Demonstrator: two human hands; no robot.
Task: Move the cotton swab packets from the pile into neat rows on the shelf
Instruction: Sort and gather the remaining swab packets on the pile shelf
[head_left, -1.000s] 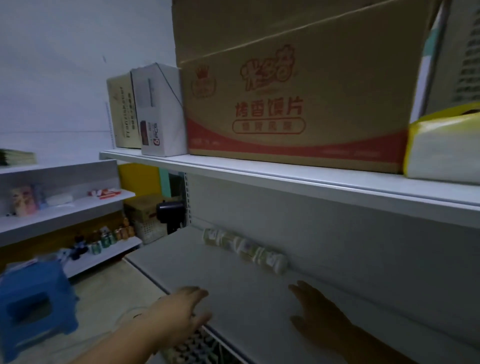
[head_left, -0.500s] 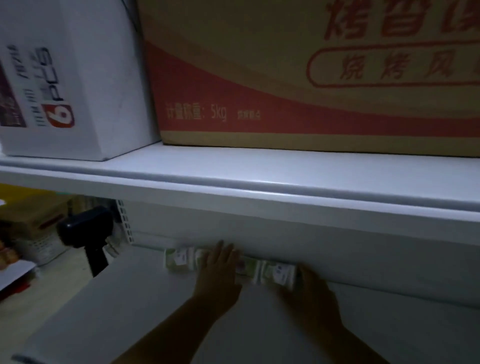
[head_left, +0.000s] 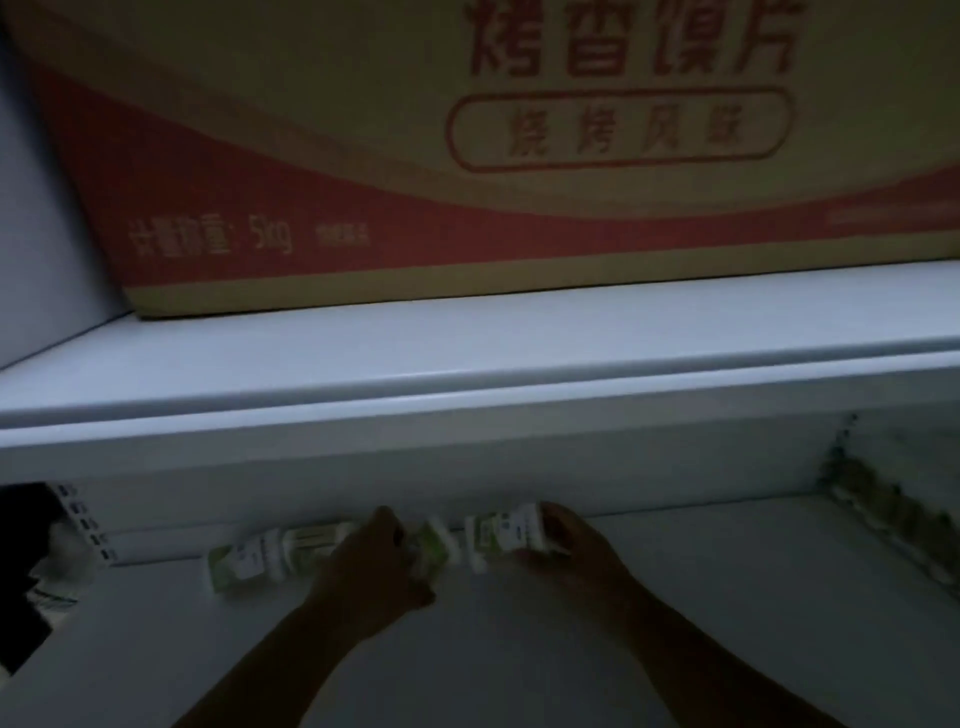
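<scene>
A row of green-and-white cotton swab packets (head_left: 260, 556) lies along the back wall of the white lower shelf (head_left: 519, 649). My left hand (head_left: 371, 577) rests over the middle of the row, fingers curled on a packet (head_left: 428, 551). My right hand (head_left: 571, 551) grips the rightmost packet (head_left: 506, 535) at its right end. More packets (head_left: 883, 519) sit in a blurred line at the far right of the shelf. The scene is dim.
The upper shelf's white lip (head_left: 467, 395) overhangs close above my hands. A large tan and red cardboard box (head_left: 467, 182) stands on it, with a white box (head_left: 31, 234) at its left. A dark object (head_left: 26, 545) lies past the shelf's left end.
My head has moved closer and to the right. Both hands have reached the back of the shelf and closed on packets in the row; the right-hand packet has lifted a little.
</scene>
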